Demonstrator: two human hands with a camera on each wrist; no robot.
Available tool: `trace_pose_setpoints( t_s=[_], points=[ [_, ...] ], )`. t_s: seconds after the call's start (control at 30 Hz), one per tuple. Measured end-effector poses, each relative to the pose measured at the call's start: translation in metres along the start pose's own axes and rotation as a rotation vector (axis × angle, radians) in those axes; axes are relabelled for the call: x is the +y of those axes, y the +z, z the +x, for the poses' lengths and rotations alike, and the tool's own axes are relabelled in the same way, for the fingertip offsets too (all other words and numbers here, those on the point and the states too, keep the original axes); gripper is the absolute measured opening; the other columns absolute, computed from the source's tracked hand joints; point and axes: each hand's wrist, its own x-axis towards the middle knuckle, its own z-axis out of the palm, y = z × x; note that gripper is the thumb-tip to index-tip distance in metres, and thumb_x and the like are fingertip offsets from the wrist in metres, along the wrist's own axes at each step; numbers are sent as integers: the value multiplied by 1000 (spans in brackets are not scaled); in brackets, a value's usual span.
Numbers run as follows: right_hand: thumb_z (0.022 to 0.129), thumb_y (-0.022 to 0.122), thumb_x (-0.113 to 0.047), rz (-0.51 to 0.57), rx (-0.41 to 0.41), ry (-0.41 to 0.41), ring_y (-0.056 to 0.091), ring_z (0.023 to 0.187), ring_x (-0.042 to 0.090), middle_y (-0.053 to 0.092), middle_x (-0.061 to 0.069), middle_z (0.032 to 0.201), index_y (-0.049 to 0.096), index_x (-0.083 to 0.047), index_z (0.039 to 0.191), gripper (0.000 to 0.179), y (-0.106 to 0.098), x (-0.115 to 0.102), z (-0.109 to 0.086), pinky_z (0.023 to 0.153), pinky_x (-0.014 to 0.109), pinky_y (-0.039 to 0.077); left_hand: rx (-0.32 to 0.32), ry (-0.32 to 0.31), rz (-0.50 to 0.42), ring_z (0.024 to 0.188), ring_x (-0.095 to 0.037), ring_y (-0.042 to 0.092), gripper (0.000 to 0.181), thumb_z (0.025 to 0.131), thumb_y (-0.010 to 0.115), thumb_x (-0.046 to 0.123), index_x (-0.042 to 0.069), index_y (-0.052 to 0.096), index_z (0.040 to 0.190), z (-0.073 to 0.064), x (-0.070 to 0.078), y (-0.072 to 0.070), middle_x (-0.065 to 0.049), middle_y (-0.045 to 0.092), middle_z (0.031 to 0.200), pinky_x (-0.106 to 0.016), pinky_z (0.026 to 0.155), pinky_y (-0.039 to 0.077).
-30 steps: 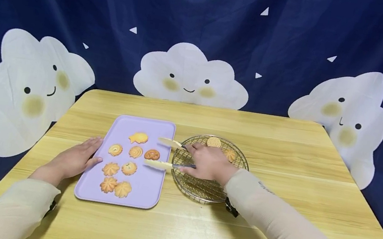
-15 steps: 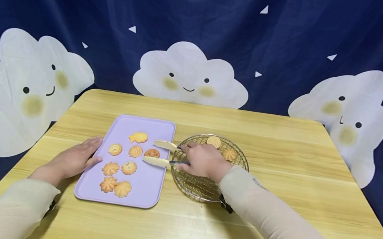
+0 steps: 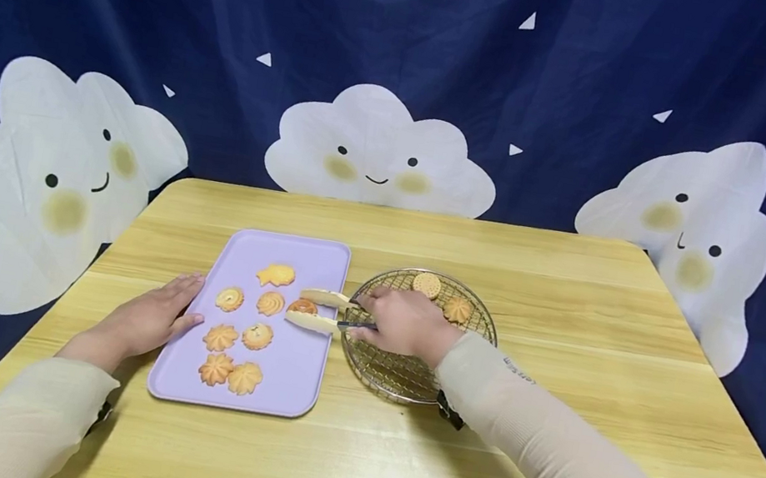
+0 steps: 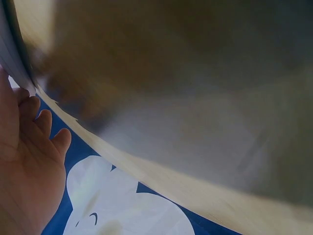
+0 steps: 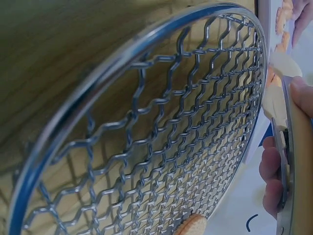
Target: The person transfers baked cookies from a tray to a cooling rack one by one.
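My right hand [image 3: 408, 324] grips a pair of tongs [image 3: 316, 322] with pale tips and dark arms. The tips lie on either side of a brown pretzel-shaped cookie [image 3: 302, 306] near the right edge of the lilac tray [image 3: 287, 379]. Whether both tips touch it, I cannot tell. My left hand [image 3: 145, 318] rests against the tray's left edge, fingers extended. Also on the tray are a fish-shaped cookie [image 3: 276, 274], a swirl cookie [image 3: 270, 303] and several other cookies. In the right wrist view, fingers and thumb wrap the tongs [image 5: 293, 161].
Right of the tray stands a round wire rack [image 3: 398, 377], partly under my right hand. A round dotted biscuit [image 3: 426, 284] and a flower-shaped cookie [image 3: 458, 310] lie on it. Both stand on a wooden table [image 3: 570, 304], with a dark blue cloud-print curtain [image 3: 571, 68] behind.
The right hand has shifted slightly left with the tongs, and their tips have drawn closer together around the pretzel-shaped cookie. The left hand and tray have stayed in place.
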Motion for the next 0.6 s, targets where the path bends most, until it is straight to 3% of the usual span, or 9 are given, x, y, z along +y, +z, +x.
trace_pose_setpoints(
  t_s=[0.43, 0.6],
  points=[
    [93, 49, -56, 6, 67, -18, 65, 99, 27, 56, 12, 130, 50, -8, 138, 66, 7, 0, -5, 79, 38, 56, 6, -8, -4, 136, -46, 21, 69, 101, 46, 38, -10, 25, 145, -2, 1, 0, -30, 25, 149, -57, 109, 22],
    [93, 49, -56, 37, 104, 3, 67, 88, 26, 55, 13, 133, 49, -9, 140, 66, 6, 3, -8, 67, 33, 57, 8, -7, -4, 136, -47, 21, 68, 101, 46, 37, -10, 25, 145, -2, 2, 0, -30, 25, 149, -57, 109, 22]
  ],
)
